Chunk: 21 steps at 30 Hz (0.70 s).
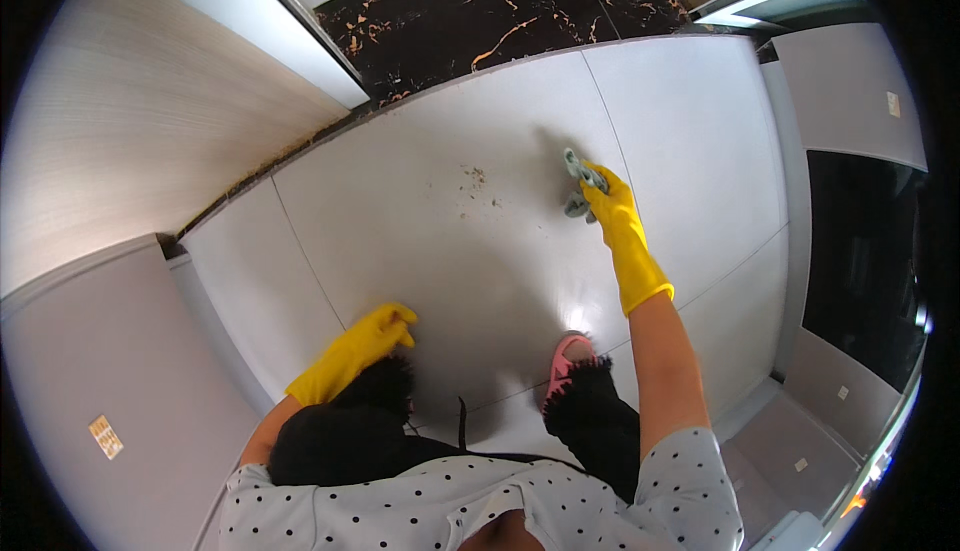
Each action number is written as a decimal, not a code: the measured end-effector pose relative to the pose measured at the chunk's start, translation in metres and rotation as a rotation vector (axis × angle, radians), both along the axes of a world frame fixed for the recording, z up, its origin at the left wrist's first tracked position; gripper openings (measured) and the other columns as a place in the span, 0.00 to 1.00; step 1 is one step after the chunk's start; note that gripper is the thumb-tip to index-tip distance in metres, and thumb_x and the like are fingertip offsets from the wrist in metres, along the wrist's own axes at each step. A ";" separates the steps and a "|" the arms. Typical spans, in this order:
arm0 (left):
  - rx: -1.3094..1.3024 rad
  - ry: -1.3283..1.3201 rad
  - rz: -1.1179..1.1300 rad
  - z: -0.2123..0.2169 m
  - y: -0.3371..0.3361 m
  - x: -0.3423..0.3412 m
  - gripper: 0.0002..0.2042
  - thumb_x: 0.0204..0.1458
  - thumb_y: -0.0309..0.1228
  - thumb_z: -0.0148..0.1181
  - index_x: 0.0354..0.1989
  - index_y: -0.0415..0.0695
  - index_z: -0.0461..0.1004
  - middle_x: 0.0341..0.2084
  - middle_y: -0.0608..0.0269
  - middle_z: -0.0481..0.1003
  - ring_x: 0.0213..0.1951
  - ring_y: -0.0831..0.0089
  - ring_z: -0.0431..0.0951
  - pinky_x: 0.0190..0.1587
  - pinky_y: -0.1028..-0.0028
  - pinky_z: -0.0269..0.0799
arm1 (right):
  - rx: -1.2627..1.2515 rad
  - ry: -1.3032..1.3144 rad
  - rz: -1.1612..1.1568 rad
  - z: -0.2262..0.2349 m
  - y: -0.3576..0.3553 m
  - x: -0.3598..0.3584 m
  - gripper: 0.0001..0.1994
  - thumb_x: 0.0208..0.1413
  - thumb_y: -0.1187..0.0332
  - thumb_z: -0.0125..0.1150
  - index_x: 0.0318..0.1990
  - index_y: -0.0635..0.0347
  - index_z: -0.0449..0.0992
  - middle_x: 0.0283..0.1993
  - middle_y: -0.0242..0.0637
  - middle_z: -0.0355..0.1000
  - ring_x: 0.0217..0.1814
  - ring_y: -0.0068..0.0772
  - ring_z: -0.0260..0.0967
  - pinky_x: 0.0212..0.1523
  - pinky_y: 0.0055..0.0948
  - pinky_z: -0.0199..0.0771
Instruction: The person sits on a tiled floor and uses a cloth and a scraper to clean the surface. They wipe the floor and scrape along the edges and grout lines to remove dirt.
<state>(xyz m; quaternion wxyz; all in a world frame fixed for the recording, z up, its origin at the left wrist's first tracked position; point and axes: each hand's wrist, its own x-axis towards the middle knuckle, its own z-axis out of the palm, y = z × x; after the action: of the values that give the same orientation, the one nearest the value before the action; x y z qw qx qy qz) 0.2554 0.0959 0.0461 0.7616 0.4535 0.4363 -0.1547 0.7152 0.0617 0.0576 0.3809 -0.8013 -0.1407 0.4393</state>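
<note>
My right hand [611,196], in a yellow rubber glove, is closed on a bunched grey-green cleaning cloth [585,179]. The cloth hangs in loose folds over the pale tiled floor [480,281], with a shadow beside it; whether it touches the tile I cannot tell. To its left lies a small scatter of brown crumbs of dirt [476,179]. My left hand [378,333], gloved in yellow too, is beside my left knee with nothing in it. Its fingers are loosely bent and a little apart.
A wood-grain panel [150,121] and a grey cabinet [110,381] line the left side. At the far end runs a black marbled strip [480,21] with gold veins. Grey cabinets with a dark glass-fronted appliance [862,251] stand on the right. My pink sandal [568,356] is on the tiles.
</note>
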 end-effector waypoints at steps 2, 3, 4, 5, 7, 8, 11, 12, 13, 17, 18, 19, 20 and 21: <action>0.059 0.038 -0.262 0.004 0.006 0.016 0.14 0.64 0.33 0.47 0.56 0.46 0.68 0.36 0.60 0.80 0.31 0.75 0.78 0.36 0.77 0.72 | 0.043 0.003 -0.066 -0.002 -0.015 -0.011 0.14 0.57 0.76 0.59 0.52 0.57 0.75 0.27 0.33 0.76 0.20 0.22 0.70 0.17 0.23 0.66; 0.102 0.085 -0.375 0.012 0.005 0.022 0.14 0.65 0.34 0.46 0.56 0.47 0.68 0.36 0.61 0.80 0.30 0.76 0.78 0.36 0.77 0.72 | 0.048 -0.008 -0.088 -0.003 -0.028 -0.024 0.14 0.58 0.76 0.59 0.51 0.58 0.75 0.27 0.33 0.76 0.20 0.22 0.69 0.17 0.23 0.66; 0.150 0.120 -0.488 0.018 0.006 0.027 0.14 0.65 0.35 0.45 0.56 0.47 0.68 0.36 0.61 0.80 0.29 0.76 0.77 0.36 0.78 0.72 | 0.054 -0.030 -0.109 0.000 -0.042 -0.033 0.13 0.58 0.75 0.58 0.51 0.59 0.75 0.27 0.33 0.76 0.20 0.22 0.69 0.17 0.23 0.65; 0.117 0.142 -0.488 0.021 0.009 0.031 0.14 0.66 0.37 0.43 0.54 0.46 0.69 0.35 0.61 0.80 0.29 0.77 0.77 0.35 0.78 0.72 | 0.141 -0.110 -0.148 -0.010 -0.064 -0.045 0.14 0.58 0.71 0.62 0.51 0.62 0.74 0.27 0.32 0.74 0.18 0.20 0.65 0.18 0.22 0.66; 0.037 0.099 -0.378 0.018 0.010 0.025 0.15 0.66 0.38 0.44 0.54 0.45 0.69 0.36 0.60 0.80 0.31 0.77 0.76 0.37 0.77 0.72 | 0.012 -0.306 -0.192 -0.020 -0.101 -0.067 0.15 0.57 0.70 0.63 0.50 0.63 0.74 0.30 0.32 0.74 0.23 0.22 0.70 0.22 0.24 0.70; -0.002 0.073 -0.328 0.016 0.010 0.025 0.15 0.66 0.38 0.44 0.54 0.44 0.69 0.36 0.59 0.79 0.32 0.77 0.76 0.37 0.76 0.72 | -0.032 -0.441 -0.183 -0.041 -0.134 -0.074 0.15 0.57 0.70 0.63 0.50 0.64 0.74 0.32 0.33 0.76 0.27 0.25 0.73 0.27 0.26 0.74; -0.015 0.084 -0.360 0.027 0.020 0.037 0.14 0.66 0.37 0.43 0.52 0.43 0.70 0.36 0.58 0.79 0.30 0.77 0.74 0.36 0.77 0.71 | 0.163 -0.756 -0.241 -0.069 -0.154 -0.112 0.16 0.57 0.73 0.58 0.53 0.63 0.73 0.42 0.40 0.78 0.41 0.32 0.77 0.45 0.30 0.76; -0.029 0.062 -0.360 0.025 0.020 0.040 0.14 0.66 0.36 0.43 0.52 0.43 0.70 0.36 0.57 0.79 0.30 0.77 0.74 0.35 0.77 0.71 | 0.300 -0.779 -0.323 -0.085 -0.151 -0.121 0.16 0.59 0.75 0.53 0.55 0.61 0.73 0.44 0.44 0.78 0.45 0.32 0.77 0.48 0.29 0.75; -0.036 0.065 -0.338 0.021 0.020 0.033 0.13 0.66 0.35 0.43 0.52 0.43 0.70 0.36 0.57 0.79 0.29 0.77 0.73 0.35 0.77 0.71 | 0.030 -0.719 -0.305 -0.076 -0.115 -0.134 0.13 0.59 0.71 0.55 0.51 0.58 0.74 0.42 0.47 0.77 0.41 0.39 0.76 0.42 0.35 0.74; -0.067 0.033 -0.322 0.000 0.014 0.020 0.13 0.66 0.33 0.43 0.52 0.42 0.69 0.36 0.56 0.78 0.27 0.77 0.71 0.33 0.77 0.70 | -0.248 -0.685 -0.027 -0.036 0.007 -0.168 0.21 0.50 0.70 0.59 0.54 0.45 0.72 0.42 0.49 0.74 0.43 0.56 0.73 0.43 0.46 0.74; -0.078 -0.001 -0.328 0.001 0.014 0.025 0.13 0.66 0.33 0.42 0.52 0.42 0.69 0.36 0.56 0.78 0.26 0.77 0.71 0.33 0.77 0.69 | -0.108 -0.663 -0.105 -0.041 0.011 -0.169 0.24 0.50 0.70 0.61 0.57 0.41 0.72 0.43 0.49 0.74 0.44 0.55 0.73 0.45 0.45 0.74; -0.087 -0.015 -0.313 0.002 0.016 0.023 0.13 0.66 0.33 0.42 0.52 0.42 0.68 0.36 0.56 0.78 0.25 0.77 0.70 0.32 0.77 0.69 | -0.057 -0.664 -0.136 -0.036 0.014 -0.175 0.25 0.49 0.71 0.62 0.58 0.42 0.71 0.44 0.48 0.74 0.43 0.55 0.73 0.45 0.45 0.74; -0.096 -0.030 -0.301 0.003 0.018 0.022 0.13 0.66 0.33 0.42 0.52 0.42 0.68 0.36 0.56 0.77 0.24 0.77 0.70 0.31 0.77 0.69 | -0.008 -0.665 -0.168 -0.029 0.013 -0.183 0.26 0.49 0.72 0.64 0.59 0.43 0.71 0.45 0.46 0.73 0.43 0.54 0.74 0.46 0.44 0.75; -0.091 -0.045 -0.286 0.005 0.020 0.023 0.13 0.66 0.33 0.42 0.53 0.42 0.68 0.36 0.56 0.77 0.24 0.77 0.70 0.31 0.77 0.69 | -0.018 -0.609 -0.254 -0.030 -0.003 -0.190 0.27 0.48 0.72 0.65 0.59 0.44 0.71 0.45 0.46 0.73 0.44 0.53 0.74 0.47 0.44 0.75</action>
<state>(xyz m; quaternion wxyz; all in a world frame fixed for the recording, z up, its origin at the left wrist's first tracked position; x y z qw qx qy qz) 0.2787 0.1161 0.0506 0.7610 0.4795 0.3426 -0.2711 0.5254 0.0585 0.0276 0.3660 -0.9104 -0.1429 0.1298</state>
